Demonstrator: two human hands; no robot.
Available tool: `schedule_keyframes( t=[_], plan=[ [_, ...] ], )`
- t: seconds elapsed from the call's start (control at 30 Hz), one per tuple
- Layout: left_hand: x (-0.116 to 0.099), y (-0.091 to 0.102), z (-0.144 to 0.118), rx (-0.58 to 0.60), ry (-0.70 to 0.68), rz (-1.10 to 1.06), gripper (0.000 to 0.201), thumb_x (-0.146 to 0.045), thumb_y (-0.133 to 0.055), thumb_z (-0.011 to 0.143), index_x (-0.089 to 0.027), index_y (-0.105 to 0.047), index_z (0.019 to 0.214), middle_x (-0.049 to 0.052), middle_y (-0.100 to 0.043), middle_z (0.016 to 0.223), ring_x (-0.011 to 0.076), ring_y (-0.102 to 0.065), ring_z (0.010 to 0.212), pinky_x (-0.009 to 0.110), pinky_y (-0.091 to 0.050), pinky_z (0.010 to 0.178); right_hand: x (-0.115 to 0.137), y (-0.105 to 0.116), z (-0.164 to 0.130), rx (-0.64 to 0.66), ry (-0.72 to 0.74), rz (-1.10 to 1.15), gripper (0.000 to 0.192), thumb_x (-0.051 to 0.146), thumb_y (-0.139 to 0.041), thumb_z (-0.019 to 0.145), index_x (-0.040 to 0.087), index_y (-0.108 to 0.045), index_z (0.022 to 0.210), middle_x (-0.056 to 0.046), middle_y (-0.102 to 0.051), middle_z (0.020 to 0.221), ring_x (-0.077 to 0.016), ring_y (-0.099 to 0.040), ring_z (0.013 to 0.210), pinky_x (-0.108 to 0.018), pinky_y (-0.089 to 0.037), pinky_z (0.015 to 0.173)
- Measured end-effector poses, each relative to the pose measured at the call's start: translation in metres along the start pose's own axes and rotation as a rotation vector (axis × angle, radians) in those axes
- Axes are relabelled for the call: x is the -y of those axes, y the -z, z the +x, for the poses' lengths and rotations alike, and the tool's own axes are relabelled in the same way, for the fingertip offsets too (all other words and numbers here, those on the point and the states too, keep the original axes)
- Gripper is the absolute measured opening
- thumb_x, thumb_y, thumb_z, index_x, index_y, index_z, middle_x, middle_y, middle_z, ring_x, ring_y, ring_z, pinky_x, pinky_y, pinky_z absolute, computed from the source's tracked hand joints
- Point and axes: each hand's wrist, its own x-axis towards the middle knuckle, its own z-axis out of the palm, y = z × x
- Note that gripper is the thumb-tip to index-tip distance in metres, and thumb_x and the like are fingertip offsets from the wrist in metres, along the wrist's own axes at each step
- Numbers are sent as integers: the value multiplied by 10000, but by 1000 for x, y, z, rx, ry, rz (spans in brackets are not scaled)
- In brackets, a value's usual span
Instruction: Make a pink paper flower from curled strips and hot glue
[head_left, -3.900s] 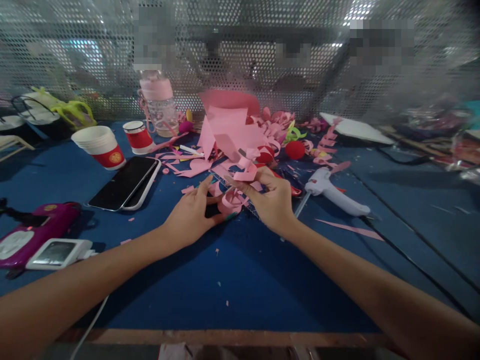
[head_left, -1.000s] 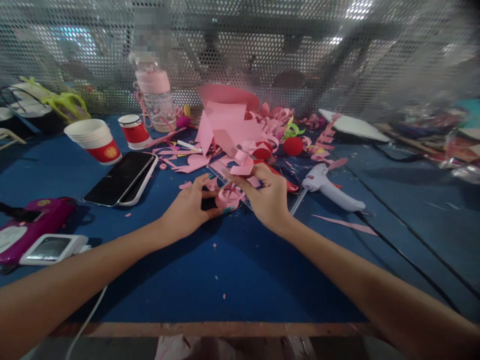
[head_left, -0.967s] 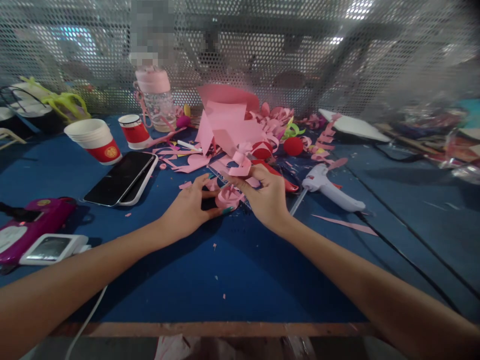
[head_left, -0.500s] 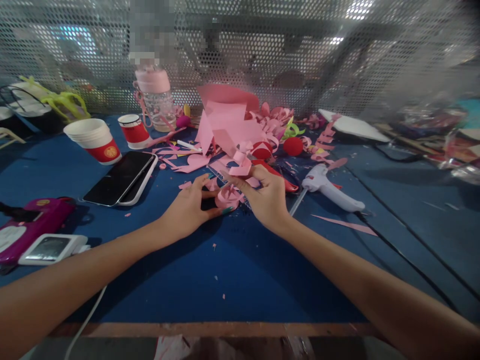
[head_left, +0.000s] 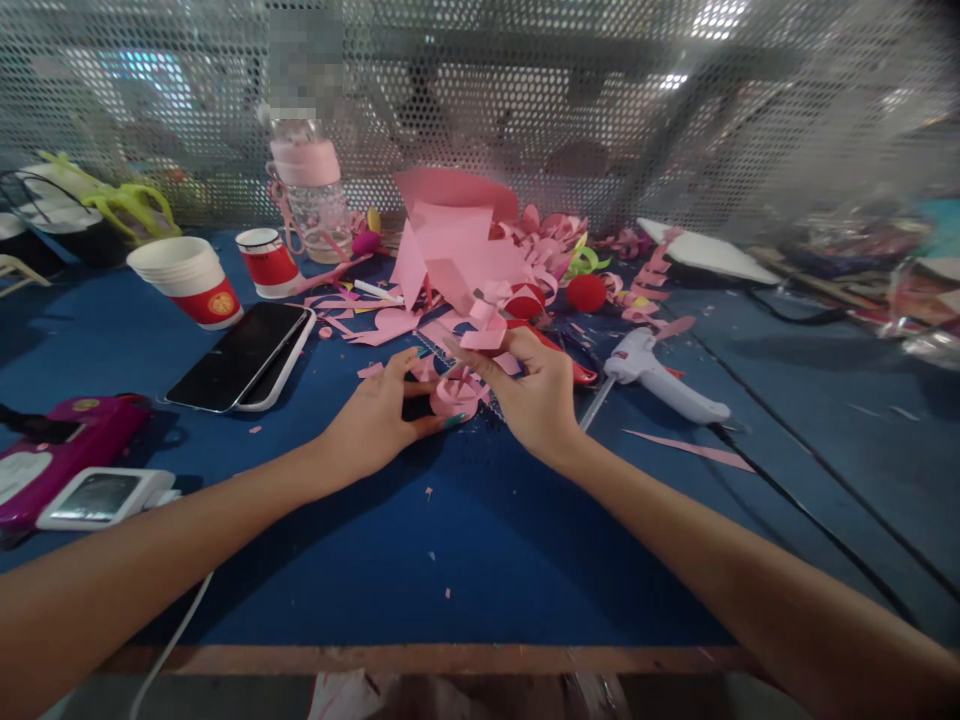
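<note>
Fingers curved around a loose pink paper coil [head_left: 452, 396], my left hand [head_left: 371, 415] steadies it just above the blue table. My right hand [head_left: 541, 392] is pinched at the coil's upper right, thumb and forefinger closed on a pink paper strip [head_left: 484, 328] that curls beyond the fingertips. Whether the strip and the coil are one piece is hidden by the fingers. To the right of my right hand lies a white glue gun [head_left: 664, 380], its nozzle side towards me. Something red lies partly hidden behind that hand.
Pink paper sheets [head_left: 461, 235] and scraps pile up behind my hands, with a red pompom [head_left: 586, 294] beside them. On the left are phones [head_left: 244, 355], stacked paper cups [head_left: 184, 278], a bottle [head_left: 311, 195] and a purple power strip [head_left: 71, 455]. A cord [head_left: 806, 520] runs right.
The coil between my hands has shifted slightly and looks a little rounder. My right hand has barely moved, and the left keeps its place.
</note>
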Motion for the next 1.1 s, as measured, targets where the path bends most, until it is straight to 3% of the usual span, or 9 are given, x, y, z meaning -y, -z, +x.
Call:
schedule_keyframes(
  t=[1.1],
  plan=[
    [1, -2, -1, -14, -3, -23, 686, -360, -621, 711, -180, -288, 1282, 90, -669, 1059, 244, -567, 1074, 393, -401, 900, -1, -1, -1, 4, 17, -1, 107, 278, -646, 734, 183, -686, 762, 0, -605, 661, -120, -541, 647, -251, -435, 610]
  ],
)
